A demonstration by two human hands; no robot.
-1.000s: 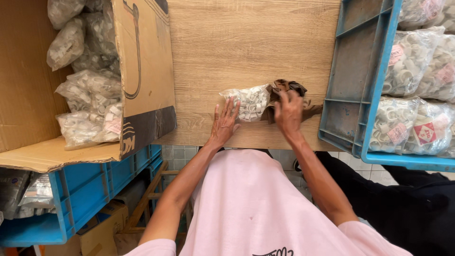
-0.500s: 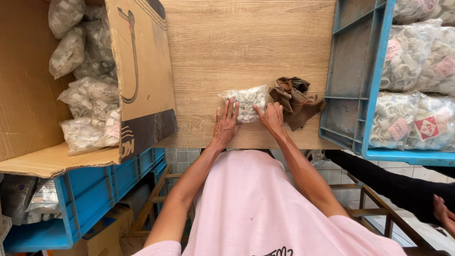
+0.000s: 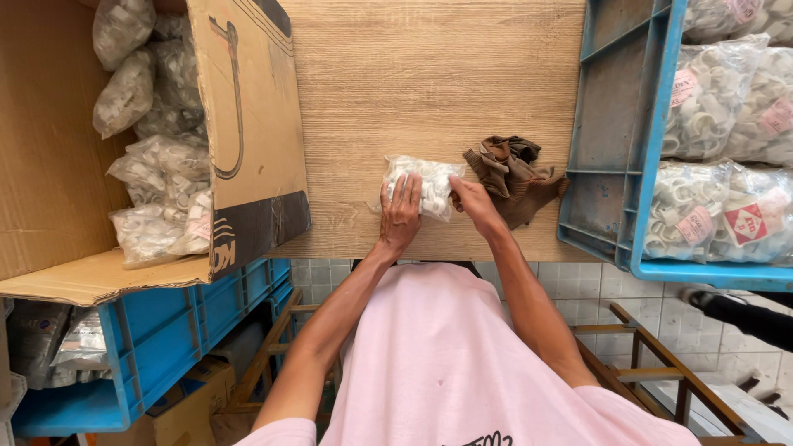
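Fingers of the left hand [image 3: 402, 213] lie flat on the bag [image 3: 423, 183] near the desk's [image 3: 429, 74] front edge; right hand [image 3: 472, 201] pinches its end. Bag not yet in the crate [image 3: 615, 157].

A wooden table [image 3: 429, 91] fills the middle of the view. A crumpled brown cloth [image 3: 512, 175] lies on it, just beside a blue plastic crate [image 3: 615, 149] at the right that holds clear bags of white parts [image 3: 710, 116]. At the left, an open cardboard box [image 3: 248, 140] holds more filled clear bags [image 3: 157, 190] and rests on another blue crate [image 3: 182, 322]. Under the table edge, a wooden frame [image 3: 636, 347] stands on a tiled floor [image 3: 702, 330].
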